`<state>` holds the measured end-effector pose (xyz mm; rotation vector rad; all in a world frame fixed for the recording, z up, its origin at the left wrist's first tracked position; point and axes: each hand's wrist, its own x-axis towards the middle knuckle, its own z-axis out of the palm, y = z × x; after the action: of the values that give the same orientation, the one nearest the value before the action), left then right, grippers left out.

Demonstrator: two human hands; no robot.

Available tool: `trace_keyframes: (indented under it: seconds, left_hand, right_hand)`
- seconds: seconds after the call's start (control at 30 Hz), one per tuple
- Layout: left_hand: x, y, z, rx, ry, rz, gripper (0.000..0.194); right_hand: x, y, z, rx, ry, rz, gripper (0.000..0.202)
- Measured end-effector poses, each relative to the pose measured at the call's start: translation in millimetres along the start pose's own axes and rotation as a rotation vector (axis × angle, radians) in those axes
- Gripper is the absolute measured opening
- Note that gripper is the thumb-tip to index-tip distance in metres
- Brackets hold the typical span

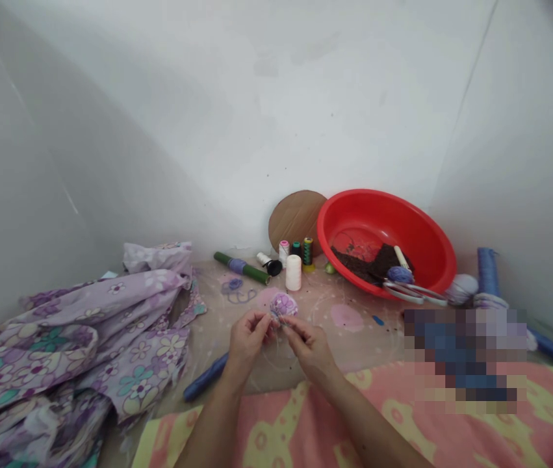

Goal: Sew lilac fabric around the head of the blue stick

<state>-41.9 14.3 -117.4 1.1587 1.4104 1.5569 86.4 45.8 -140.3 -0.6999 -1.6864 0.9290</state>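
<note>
With the left hand (247, 335) pinched on the near-left edge of the small purple fabric round (283, 304) and the right hand (308, 341) closed on something too fine to see, keep stitches short, well clear of the far white thread spool (294, 272).

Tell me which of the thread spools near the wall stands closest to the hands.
The plain white spool, the biggest one. It stands upright in front of the pink-topped, dark green and yellow-based spools, nearest the left hand and right hand.
</note>
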Motion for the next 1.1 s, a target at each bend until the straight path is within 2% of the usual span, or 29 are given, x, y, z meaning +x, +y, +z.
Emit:
trace_keyframes:
  seconds: [0.2, 0.43, 1.1]
  left_hand:
    - [1, -2, -0.8, -0.057, 0.05, -0.007, 0.023]
    - [-3, 6, 0.1, -0.07, 0.11, 0.017, 0.021]
    - [-4, 5, 0.3, -0.095, 0.1, 0.009, 0.017]
  right_hand:
    - [-1, -7, 1, 0.068, -0.058, -0.019, 0.026]
    - [-3, 2, 5, 0.047, -0.077, -0.036, 0.026]
    - [-5, 3, 5, -0.043, -0.086, -0.015, 0.031]
